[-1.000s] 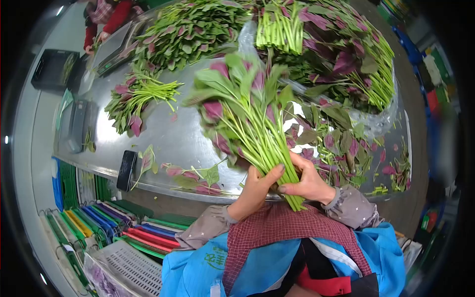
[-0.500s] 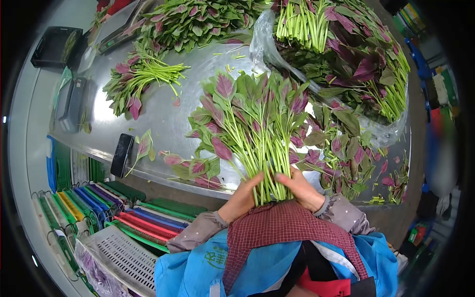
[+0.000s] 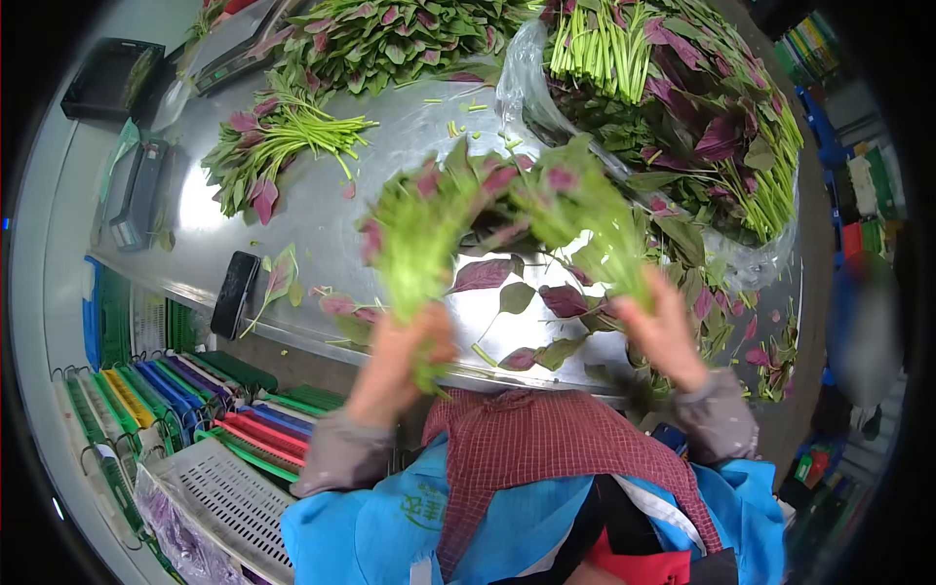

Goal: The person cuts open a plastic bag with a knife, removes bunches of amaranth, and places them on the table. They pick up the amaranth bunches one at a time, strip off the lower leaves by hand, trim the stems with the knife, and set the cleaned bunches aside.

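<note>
Blurred by motion, my left hand (image 3: pixel 405 356) is closed round the stems of one bunch of green and purple leafy vegetables (image 3: pixel 414 244). My right hand (image 3: pixel 665 327) grips the stems of a second bunch (image 3: pixel 595 229), also smeared. The two bunches stand apart, their leafy tops close together over the metal table (image 3: pixel 380 117). Between my hands, loose purple and green leaves (image 3: pixel 565 299) lie near the table's front edge.
A tied-looking bunch (image 3: pixel 283 141) lies at left, with a leafy pile (image 3: pixel 400 39) behind. Plastic sheeting (image 3: pixel 526 78) borders a large heap (image 3: pixel 702 127) at right. A phone (image 3: pixel 235 294) lies near the front edge. Coloured crates (image 3: pixel 195 400) and a white basket (image 3: pixel 229 497) stand below left.
The single bunch held between both hands is now parted into two. My left hand has moved left and my right hand right and up, uncovering the leaves on the table.
</note>
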`<state>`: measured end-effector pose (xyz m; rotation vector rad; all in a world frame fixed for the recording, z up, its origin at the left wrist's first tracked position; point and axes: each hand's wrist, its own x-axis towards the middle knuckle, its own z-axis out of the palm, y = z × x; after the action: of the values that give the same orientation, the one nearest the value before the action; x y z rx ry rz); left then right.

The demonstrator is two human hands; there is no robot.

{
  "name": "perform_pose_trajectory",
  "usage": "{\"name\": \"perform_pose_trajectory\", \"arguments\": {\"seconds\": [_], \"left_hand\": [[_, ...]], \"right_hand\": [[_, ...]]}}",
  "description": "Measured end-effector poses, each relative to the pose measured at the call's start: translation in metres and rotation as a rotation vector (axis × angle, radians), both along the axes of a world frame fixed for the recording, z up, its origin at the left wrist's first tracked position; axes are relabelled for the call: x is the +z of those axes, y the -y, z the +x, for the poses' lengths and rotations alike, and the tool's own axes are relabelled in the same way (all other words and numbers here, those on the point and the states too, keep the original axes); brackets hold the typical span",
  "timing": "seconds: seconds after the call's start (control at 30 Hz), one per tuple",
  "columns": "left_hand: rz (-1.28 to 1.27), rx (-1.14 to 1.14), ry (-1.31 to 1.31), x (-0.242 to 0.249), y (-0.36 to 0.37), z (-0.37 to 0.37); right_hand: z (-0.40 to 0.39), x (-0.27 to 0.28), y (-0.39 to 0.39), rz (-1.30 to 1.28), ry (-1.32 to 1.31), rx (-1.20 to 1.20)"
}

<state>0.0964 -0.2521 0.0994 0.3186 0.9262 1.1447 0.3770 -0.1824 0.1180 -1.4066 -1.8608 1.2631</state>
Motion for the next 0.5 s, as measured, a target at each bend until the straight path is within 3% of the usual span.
{"name": "perform_pose_trajectory", "arguments": {"seconds": [0.07, 0.1, 0.17, 0.23, 0.27, 0.3, 0.37, 0.4, 0.43, 0.5], "left_hand": [[0.263, 0.113, -0.324, 0.045, -0.011, -0.031], [0.334, 0.169, -0.282, 0.047, -0.017, -0.044], [0.216, 0.145, -0.41, 0.037, -0.038, -0.069], [-0.031, -0.17, -0.718, 0.041, -0.055, -0.093], [-0.059, 0.098, -0.772, 0.061, -0.049, -0.102], [-0.1, 0.546, -0.266, 0.107, -0.061, -0.077], [0.159, 0.219, -0.661, 0.05, -0.054, -0.146], [0.064, 0.024, -0.726, 0.038, -0.058, -0.14], [-0.027, -0.161, -0.786, 0.035, -0.063, -0.13], [0.085, 0.075, -0.706, 0.062, -0.064, -0.13]], "right_hand": [[0.016, 0.045, -0.014, -0.058, -0.246, -0.091], [0.017, 0.054, -0.022, -0.028, -0.282, -0.123], [0.023, 0.041, -0.056, 0.089, 0.043, -0.006], [0.032, 0.046, -0.079, 0.252, 0.356, 0.045], [0.033, 0.065, -0.077, 0.296, 0.138, 0.003], [0.034, 0.09, -0.07, 0.196, -0.048, -0.032], [0.015, 0.097, -0.068, 0.165, -0.159, -0.355], [0.012, 0.079, -0.082, 0.212, -0.017, -0.307], [0.01, 0.069, -0.1, 0.144, 0.016, -0.04], [0.003, 0.081, -0.103, 0.16, -0.129, -0.032]]}}
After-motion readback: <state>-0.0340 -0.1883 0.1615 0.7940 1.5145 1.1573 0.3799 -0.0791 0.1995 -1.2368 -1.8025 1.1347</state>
